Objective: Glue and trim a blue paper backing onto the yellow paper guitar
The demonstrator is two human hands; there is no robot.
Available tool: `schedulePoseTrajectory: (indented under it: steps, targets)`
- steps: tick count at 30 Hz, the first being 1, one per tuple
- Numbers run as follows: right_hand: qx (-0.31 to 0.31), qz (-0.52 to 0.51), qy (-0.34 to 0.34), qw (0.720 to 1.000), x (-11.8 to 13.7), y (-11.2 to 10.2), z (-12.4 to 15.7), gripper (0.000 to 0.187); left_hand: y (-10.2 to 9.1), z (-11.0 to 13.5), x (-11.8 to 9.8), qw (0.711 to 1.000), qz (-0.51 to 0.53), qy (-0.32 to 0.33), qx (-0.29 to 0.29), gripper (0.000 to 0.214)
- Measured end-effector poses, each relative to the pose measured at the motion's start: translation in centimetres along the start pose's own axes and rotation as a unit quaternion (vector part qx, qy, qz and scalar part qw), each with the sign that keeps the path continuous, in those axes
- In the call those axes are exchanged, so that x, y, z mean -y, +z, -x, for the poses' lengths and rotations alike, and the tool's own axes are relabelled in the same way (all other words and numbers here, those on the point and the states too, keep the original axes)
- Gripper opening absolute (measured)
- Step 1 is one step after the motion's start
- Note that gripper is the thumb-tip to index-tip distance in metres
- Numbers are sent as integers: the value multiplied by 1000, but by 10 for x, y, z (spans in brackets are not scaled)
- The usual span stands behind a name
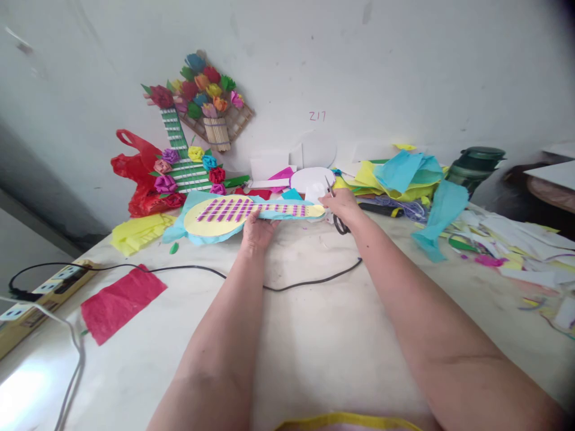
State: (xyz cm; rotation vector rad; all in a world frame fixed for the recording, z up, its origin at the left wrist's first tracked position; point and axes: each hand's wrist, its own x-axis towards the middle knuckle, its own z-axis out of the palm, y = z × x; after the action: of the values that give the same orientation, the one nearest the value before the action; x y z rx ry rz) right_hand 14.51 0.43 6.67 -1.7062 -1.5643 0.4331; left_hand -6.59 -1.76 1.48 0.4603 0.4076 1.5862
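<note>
My left hand [260, 230] is closed around the underside of a guitar-shaped paper craft [193, 220], where its round body meets the long neck. The craft is yellow with purple woven strips, and light blue crepe paper [179, 234] sticks out around its edge. A pair of scissors [341, 225] is in my right hand [340, 203], its black handles below the palm and its blades pointing up. The fingers of that hand are at the tip of the neck; whether they pinch it I cannot tell.
A green-and-white craft with paper flowers [175, 143] leans at the back left, beside a red plastic bag [139, 173]. Red crepe paper [123, 304], a power strip [49, 293] and a black cable [287, 288] lie in front. Paper scraps [516, 239] pile up right, near a dark green jar [476, 167].
</note>
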Motion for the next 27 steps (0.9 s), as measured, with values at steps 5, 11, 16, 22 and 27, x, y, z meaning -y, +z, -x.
schedulePoseTrajectory:
  steps: [5, 11, 16, 22, 27]
  targets:
    - [-15, 84, -90, 992, 19, -2, 12, 20, 2, 1, 1, 1000, 1, 11, -5, 25]
    - [33, 75, -139, 987, 35, 10, 28, 20, 6, 1, 7, 999, 1, 10, -33, 23]
    - [110, 57, -167, 978, 41, 29, 38, 28, 9, 1, 15, 998, 6, -2, -63, 23]
    - [126, 107, -172, 971, 40, 44, 44, 26, 9, 0, 26, 997, 6, -56, -60, 24]
    - [121, 170, -154, 966, 36, 54, 45, 21, 8, -2, 31, 995, 8, -77, -68, 28]
